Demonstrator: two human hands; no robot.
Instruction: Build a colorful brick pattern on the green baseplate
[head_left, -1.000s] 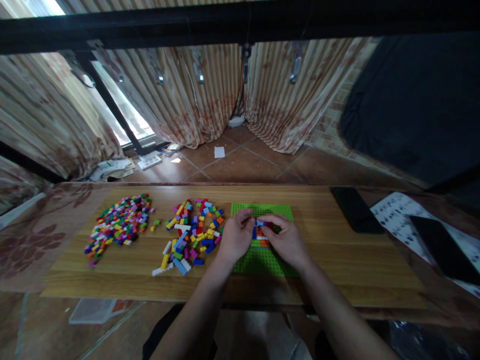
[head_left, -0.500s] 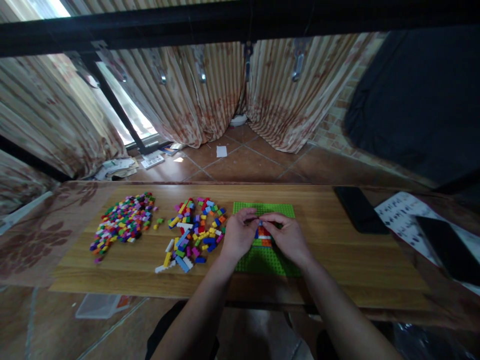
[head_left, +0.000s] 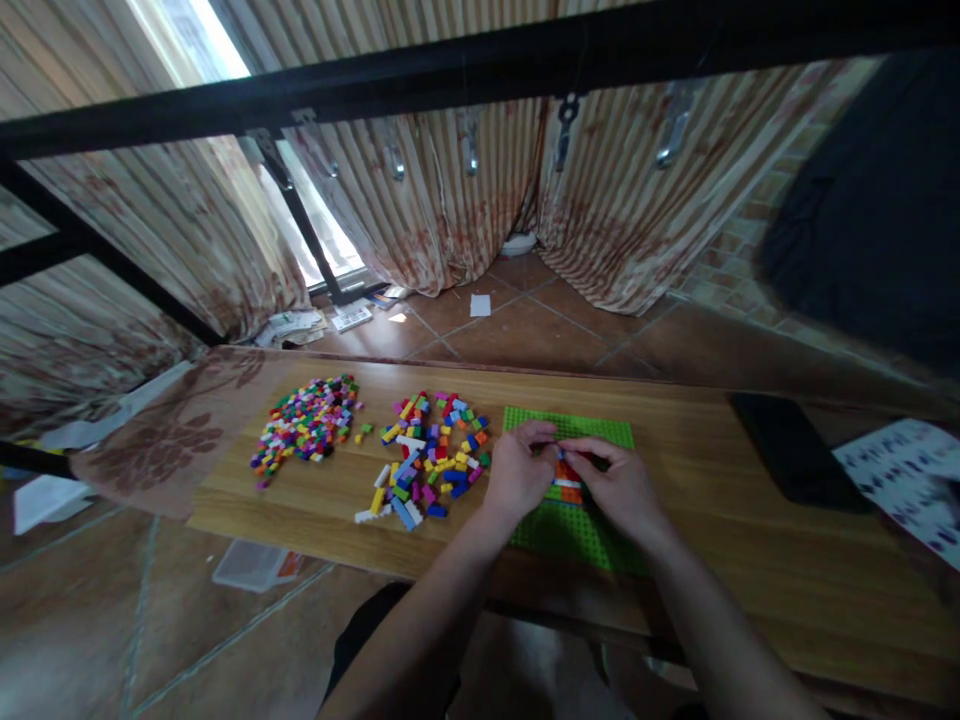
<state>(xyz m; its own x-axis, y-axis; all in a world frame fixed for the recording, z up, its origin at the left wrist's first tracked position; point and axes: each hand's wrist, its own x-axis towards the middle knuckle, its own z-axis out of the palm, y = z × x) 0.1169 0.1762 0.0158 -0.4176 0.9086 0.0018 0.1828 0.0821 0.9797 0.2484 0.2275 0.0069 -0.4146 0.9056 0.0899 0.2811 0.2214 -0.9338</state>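
A green studded baseplate (head_left: 577, 545) lies under both hands, with orange, white and red toy bricks (head_left: 568, 482) joined in rows on it. My left hand (head_left: 521, 470) comes in from the left, thumb and forefinger closed at a small blue brick (head_left: 559, 454). From the other side my right hand (head_left: 619, 485) pinches at the same spot, its fingertips nearly meeting the left ones. The fingers cover most of the blue brick, and whether it sits on the rows below cannot be made out.
Left of the baseplate lies a loose pile of larger bricks (head_left: 431, 460), and farther left a heap of small bricks (head_left: 307, 420). A black phone-like slab (head_left: 795, 450) and a printed sheet (head_left: 900, 480) lie at the right. A black metal bar (head_left: 420, 95) crosses above the wooden table (head_left: 690, 460).
The camera view has turned left and tilted, so the table contents appear farther right. Both hands stay together over the same part of the baseplate.
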